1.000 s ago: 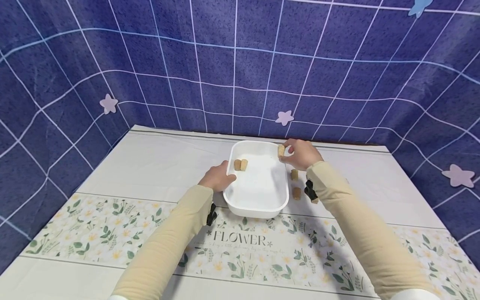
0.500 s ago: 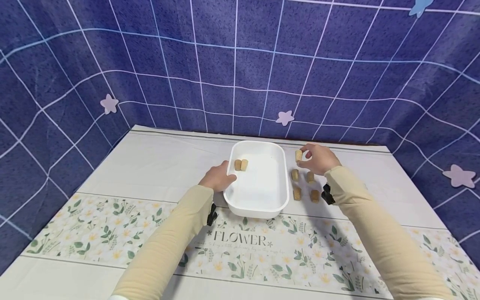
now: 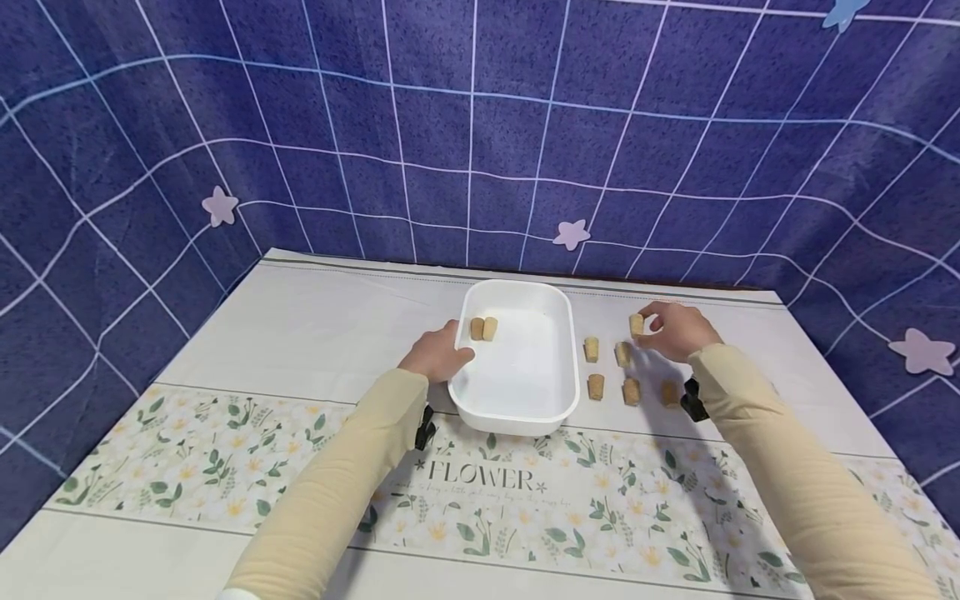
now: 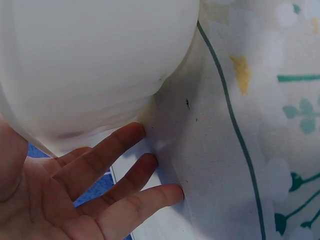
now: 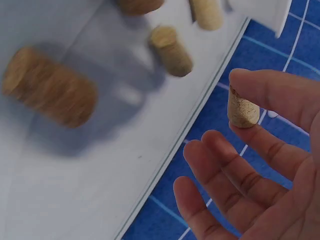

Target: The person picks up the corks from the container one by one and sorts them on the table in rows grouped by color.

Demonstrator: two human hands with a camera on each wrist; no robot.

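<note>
A white rectangular tray (image 3: 517,367) stands on the table, with two corks (image 3: 483,329) side by side at its left wall. My left hand (image 3: 437,353) grips the tray's left rim, thumb over the edge and fingers along the outer wall; the left wrist view shows these fingers (image 4: 125,175) spread under the tray wall. To the right of the tray my right hand (image 3: 678,332) pinches a cork (image 5: 242,109) between thumb and index finger, held above the tabletop. Its other fingers are loosely bent. Several corks (image 3: 632,392) stand in two rows below and left of that hand.
A patterned cloth with flowers and the word FLOWER covers the table (image 3: 337,342). Behind the table's back edge hangs a blue gridded curtain (image 3: 420,133) with stars. One brown cork (image 3: 670,394) lies close beside the right wrist.
My right hand has carried its cork from the tray's upper right rim out to the right, past the standing corks. The corks under its sleeve have come into view. My left hand stays at the rim.
</note>
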